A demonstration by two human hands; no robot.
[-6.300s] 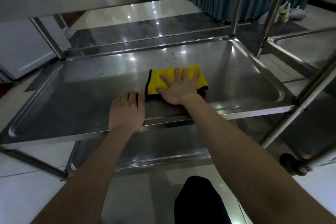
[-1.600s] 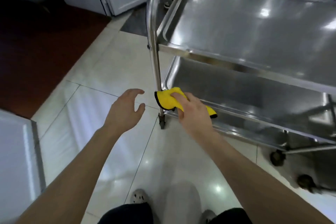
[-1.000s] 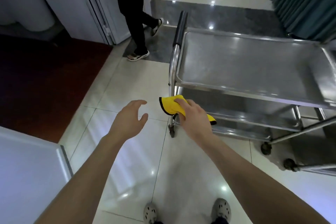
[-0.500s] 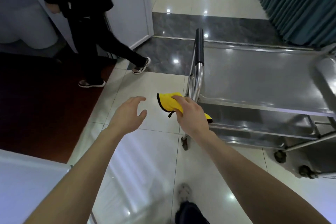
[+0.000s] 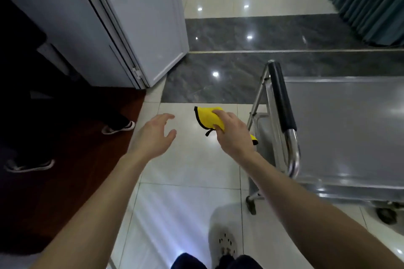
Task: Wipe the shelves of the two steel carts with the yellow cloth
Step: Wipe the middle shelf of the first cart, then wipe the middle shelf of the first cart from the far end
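My right hand (image 5: 232, 132) grips the folded yellow cloth (image 5: 208, 118) with its black edging, held in the air above the white floor tiles. My left hand (image 5: 154, 135) hovers beside it with the fingers spread and relaxed, holding nothing. A steel cart (image 5: 349, 129) stands to the right, seen from above: its top shelf is bare and a black-sleeved push handle (image 5: 281, 98) runs along its left end. The lower shelves are mostly hidden under the top one. A second cart is not in view.
A person in dark clothes and white-soled shoes (image 5: 119, 128) stands at the left on the dark red floor. A pale open door (image 5: 140, 22) is at the upper left. Teal curtains (image 5: 371, 0) hang at the upper right. The cart's caster (image 5: 387, 215) rests at the lower right.
I have risen from the middle shelf and stepped back to the cart's left end. The cloth has come off the cart in my right hand. The other person has walked left.
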